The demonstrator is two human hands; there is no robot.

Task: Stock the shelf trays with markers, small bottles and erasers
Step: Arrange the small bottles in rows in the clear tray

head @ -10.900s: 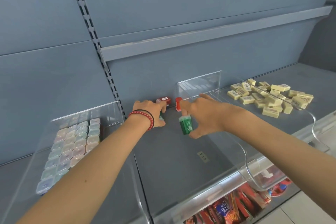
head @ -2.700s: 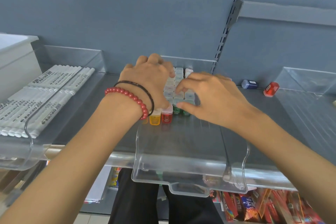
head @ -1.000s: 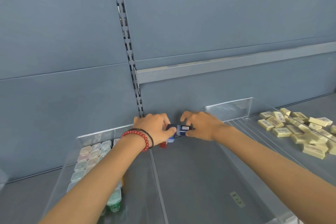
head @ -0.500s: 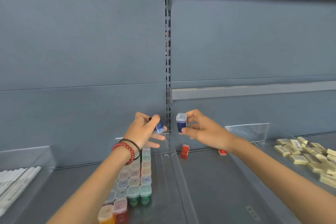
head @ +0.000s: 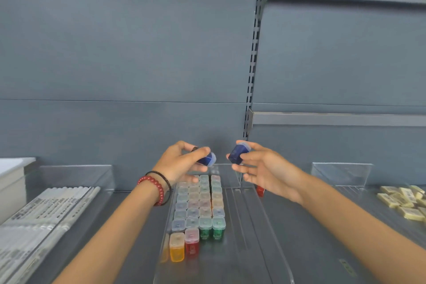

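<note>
My left hand (head: 178, 161) pinches a small blue bottle (head: 208, 159) tilted on its side, above the back of the clear middle tray (head: 265, 233). My right hand (head: 262, 167) holds a second small blue bottle (head: 238, 153) between thumb and fingers, a little to the right. Both hang in the air over rows of small clear-capped bottles (head: 199, 200) standing in the tray, with orange (head: 177, 246), red (head: 191, 241) and green (head: 212, 229) ones at the front. A red bottle (head: 260, 190) lies on the shelf behind my right hand.
A clear tray at the left holds white markers (head: 46, 212), beside a white box (head: 11, 182). Yellow erasers (head: 405, 200) lie in a clear tray at the right. The right strip of the middle tray (head: 242, 226) holds nothing. A slotted upright (head: 253, 53) runs up the grey back wall.
Both hands have come left with the blue bottles and now hang over the bottle tray; the bottles have tipped from upright to tilted. The view has also swung left.
</note>
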